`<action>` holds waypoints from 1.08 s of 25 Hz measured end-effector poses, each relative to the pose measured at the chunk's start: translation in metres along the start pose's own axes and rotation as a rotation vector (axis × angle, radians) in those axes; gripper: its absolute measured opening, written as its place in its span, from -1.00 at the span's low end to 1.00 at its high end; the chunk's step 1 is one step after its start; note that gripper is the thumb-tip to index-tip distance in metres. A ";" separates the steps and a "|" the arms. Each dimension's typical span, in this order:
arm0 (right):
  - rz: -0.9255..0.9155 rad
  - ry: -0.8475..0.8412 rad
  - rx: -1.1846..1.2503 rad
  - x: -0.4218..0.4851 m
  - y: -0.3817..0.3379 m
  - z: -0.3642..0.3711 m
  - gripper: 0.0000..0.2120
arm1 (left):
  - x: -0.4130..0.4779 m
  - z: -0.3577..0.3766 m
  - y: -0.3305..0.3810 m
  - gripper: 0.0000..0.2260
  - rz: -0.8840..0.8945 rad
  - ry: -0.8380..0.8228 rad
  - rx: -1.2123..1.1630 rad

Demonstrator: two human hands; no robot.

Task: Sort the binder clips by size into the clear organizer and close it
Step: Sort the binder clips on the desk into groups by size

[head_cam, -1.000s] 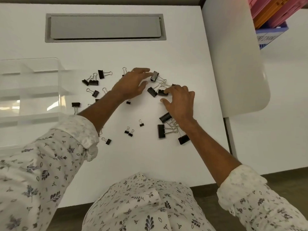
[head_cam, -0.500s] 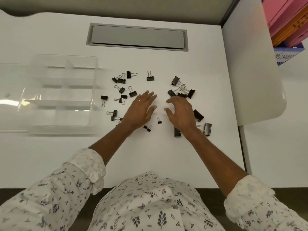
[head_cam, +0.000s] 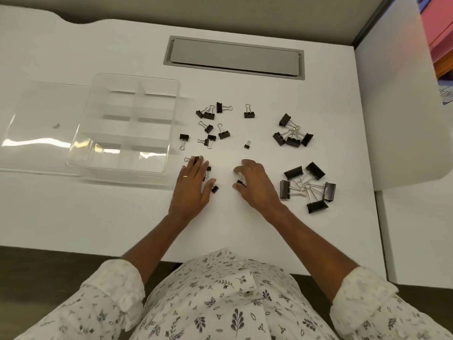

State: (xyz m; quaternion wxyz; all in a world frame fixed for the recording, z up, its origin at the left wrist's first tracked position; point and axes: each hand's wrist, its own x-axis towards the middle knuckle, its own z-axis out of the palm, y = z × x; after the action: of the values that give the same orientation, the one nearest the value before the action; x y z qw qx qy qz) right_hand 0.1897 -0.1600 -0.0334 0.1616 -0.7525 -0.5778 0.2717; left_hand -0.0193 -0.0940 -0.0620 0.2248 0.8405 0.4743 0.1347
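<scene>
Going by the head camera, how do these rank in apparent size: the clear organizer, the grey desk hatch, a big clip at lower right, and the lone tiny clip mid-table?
1. clear organizer
2. grey desk hatch, which lies farther off, so the gap is unsure
3. big clip
4. tiny clip

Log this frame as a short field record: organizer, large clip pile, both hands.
organizer: clear plastic divided organizer, open, compartments look empty
large clips: five large black binder clips, piled right of the right hand
left hand: flat, fingers straight over small loose clips
right hand: fingers curled, pinching a small black binder clip
</scene>
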 end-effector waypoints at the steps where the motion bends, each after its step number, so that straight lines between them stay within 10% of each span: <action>1: -0.015 0.019 -0.001 0.000 -0.003 0.004 -0.65 | -0.007 -0.001 -0.003 -0.53 0.002 -0.003 -0.017; 16: -0.162 -0.015 -0.306 0.092 -0.036 -0.012 -0.47 | 0.003 -0.002 -0.014 -0.43 0.102 -0.061 0.060; 27: -0.169 0.264 -0.090 0.077 -0.008 -0.022 -0.85 | 0.124 -0.027 0.017 -0.52 0.104 0.059 -0.064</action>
State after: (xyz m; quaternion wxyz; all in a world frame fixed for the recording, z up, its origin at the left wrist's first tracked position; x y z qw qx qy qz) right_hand 0.2110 -0.0823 -0.0281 0.2247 -0.7369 -0.6243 0.1297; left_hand 0.0454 0.0109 -0.0286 0.2301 0.8521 0.4318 0.1861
